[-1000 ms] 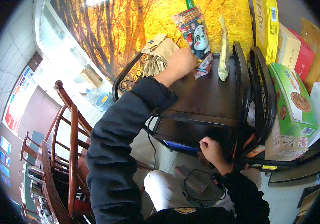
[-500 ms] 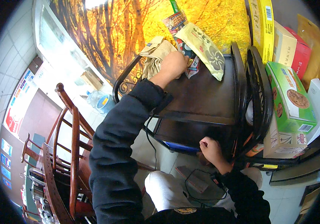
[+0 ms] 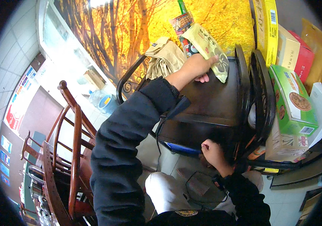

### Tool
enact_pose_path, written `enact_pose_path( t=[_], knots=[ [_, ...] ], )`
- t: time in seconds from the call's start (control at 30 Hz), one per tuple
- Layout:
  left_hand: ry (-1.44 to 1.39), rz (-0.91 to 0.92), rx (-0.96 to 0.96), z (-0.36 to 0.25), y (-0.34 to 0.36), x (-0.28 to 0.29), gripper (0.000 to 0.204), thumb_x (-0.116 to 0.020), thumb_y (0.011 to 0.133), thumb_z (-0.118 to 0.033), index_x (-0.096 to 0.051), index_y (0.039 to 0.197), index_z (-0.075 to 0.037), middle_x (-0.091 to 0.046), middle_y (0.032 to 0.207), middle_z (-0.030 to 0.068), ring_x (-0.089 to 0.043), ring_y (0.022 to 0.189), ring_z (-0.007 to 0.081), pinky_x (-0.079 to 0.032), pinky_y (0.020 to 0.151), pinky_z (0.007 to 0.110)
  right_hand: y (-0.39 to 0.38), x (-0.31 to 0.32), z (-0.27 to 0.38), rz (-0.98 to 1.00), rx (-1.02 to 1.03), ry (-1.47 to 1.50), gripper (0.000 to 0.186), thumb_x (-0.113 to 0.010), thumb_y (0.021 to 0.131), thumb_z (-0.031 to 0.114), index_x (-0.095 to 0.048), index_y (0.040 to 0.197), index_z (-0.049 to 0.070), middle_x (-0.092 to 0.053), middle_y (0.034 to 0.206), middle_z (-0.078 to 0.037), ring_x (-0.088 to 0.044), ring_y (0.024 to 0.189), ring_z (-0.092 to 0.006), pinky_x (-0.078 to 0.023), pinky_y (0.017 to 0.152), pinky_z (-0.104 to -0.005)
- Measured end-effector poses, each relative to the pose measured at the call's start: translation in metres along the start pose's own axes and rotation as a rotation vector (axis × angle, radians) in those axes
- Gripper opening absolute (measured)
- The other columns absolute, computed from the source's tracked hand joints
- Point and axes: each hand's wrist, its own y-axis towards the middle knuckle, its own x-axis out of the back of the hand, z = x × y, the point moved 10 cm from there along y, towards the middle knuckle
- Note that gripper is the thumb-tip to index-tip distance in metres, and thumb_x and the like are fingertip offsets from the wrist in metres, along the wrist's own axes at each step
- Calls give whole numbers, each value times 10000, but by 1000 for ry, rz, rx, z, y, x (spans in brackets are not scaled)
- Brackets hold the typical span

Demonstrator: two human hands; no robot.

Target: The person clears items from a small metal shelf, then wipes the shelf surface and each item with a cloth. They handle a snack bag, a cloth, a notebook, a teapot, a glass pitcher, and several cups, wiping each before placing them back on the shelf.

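Observation:
My left hand [image 3: 200, 69] grips a pale yellow printed bag [image 3: 210, 45] above the dark two-tier cart [image 3: 198, 105], thumb over the bag and other fingertips showing underneath. Behind that bag lies a colourful cartoon snack pack [image 3: 181, 25] with a green packet [image 3: 182, 6] above it. Folded brown paper [image 3: 160, 60] sits left of my left hand. My right hand [image 3: 213, 154] is low at the front of the cart's lower shelf, fingers curled closed; whatever may be inside them is hidden.
A wooden chair [image 3: 76, 147] stands at left, water containers [image 3: 106, 103] behind it. An autumn forest picture [image 3: 131, 22] backs the cart. At right are stacked boxes: green [image 3: 292, 98], yellow [image 3: 266, 30], red [image 3: 304, 64]. A looped black cable [image 3: 191, 177] hangs by my legs.
The pale yellow bag has tipped over leftward onto the snack pack. My left hand has moved right from the snack pack onto that bag. My right hand has barely moved.

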Motion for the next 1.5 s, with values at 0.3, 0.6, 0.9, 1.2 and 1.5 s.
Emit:
enact_pose_path(
  t=[0.3,0.6,0.9,1.2,1.5],
  knots=[
    [553,-394,-175,-17,11,30,277,-466,841,-136,-664,775,45,-666,689,165,-674,667,291,-534,616,390,-2,6,7,-23,69,13,120,-605,811,158,-588,810,39,-620,737,-170,-597,665,-371,-466,570,-427],
    [648,-447,-147,-15,13,41,264,-517,806,-207,-688,818,-7,-674,826,182,-673,783,283,-531,650,418,-4,2,4,-21,81,26,107,-602,811,152,-591,808,46,-619,727,-172,-598,662,-381,-469,563,-440],
    [233,-44,52,10,1,13,680,-395,904,-557,-599,604,19,-629,553,113,-631,475,187,-525,471,292,-5,-1,3,2,76,-22,111,-602,801,163,-594,809,52,-627,751,-171,-603,683,-379,-475,585,-450],
    [237,10,58,15,-16,25,660,-517,847,-574,-589,572,22,-620,545,119,-619,453,186,-509,424,276,-6,0,-1,25,23,-44,124,-611,798,169,-597,803,45,-626,753,-171,-608,699,-370,-477,604,-440],
    [-21,-219,17,56,-89,113,502,-509,906,-464,-615,723,-9,-640,612,92,-606,497,141,-459,445,239,-9,-17,-20,238,-97,-195,378,-728,682,196,-561,975,24,-594,990,-212,-561,949,-381,-468,800,-428]
  ],
)
